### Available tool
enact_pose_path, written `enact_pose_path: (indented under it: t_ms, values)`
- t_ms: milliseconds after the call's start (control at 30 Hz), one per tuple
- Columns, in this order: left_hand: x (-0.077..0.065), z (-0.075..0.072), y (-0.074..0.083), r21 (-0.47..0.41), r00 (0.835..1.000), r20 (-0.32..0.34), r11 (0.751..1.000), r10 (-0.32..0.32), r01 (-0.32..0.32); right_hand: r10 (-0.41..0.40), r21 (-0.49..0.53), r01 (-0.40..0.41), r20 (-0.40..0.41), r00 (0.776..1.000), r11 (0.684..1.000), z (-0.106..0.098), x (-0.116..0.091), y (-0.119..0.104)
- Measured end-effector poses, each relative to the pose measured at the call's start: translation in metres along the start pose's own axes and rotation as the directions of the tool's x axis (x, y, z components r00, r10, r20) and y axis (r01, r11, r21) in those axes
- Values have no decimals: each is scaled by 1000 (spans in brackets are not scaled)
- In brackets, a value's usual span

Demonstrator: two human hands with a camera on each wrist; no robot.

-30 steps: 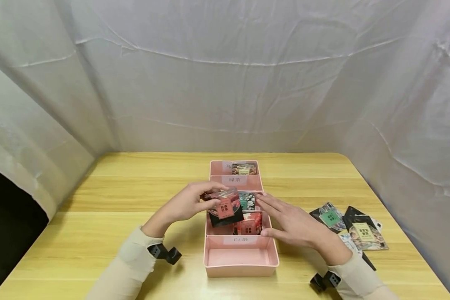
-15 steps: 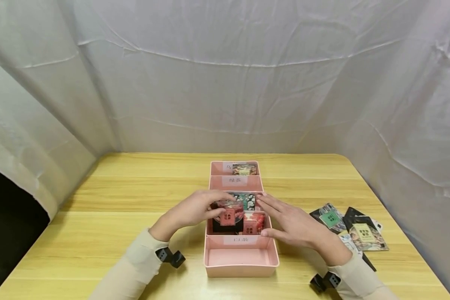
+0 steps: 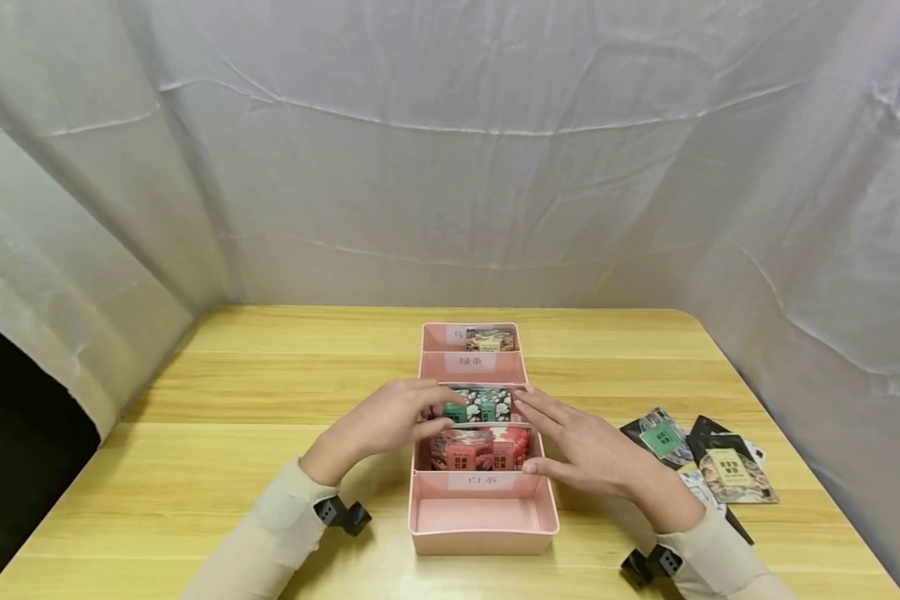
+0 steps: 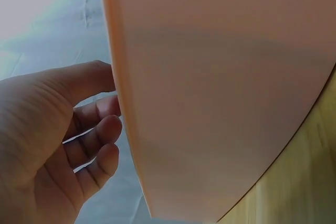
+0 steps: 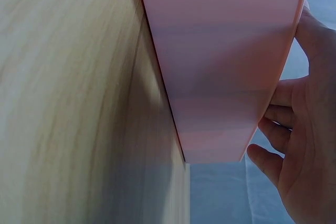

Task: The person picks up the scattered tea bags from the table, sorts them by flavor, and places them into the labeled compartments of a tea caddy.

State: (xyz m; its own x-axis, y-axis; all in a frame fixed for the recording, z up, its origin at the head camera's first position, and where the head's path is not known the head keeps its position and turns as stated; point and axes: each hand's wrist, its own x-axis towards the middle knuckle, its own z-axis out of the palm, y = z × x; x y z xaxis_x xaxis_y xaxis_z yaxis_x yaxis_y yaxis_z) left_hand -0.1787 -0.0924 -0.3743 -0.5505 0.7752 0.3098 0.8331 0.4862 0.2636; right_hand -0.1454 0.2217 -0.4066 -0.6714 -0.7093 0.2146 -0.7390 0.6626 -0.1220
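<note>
In pink box (image 3: 483,544), red sachets (image 3: 480,451), beside left fingers (image 3: 437,393)

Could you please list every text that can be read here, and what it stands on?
"绿茶": middle label on the pink box's far divider.
"乌": far label, end wall; rest hidden by far packet.
"茶": near label, nearest divider; preceding character blurred.
Too small or blurred: print on the boxed packets and loose packets.
</note>
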Motion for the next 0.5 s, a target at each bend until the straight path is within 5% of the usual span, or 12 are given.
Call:
enact_pose_path:
  t_ms: [500]
  values:
    - [-13,9,-26,-56,987,-107,992,-119,113,12,7,-12,10,1000,1000,-1,-1,0]
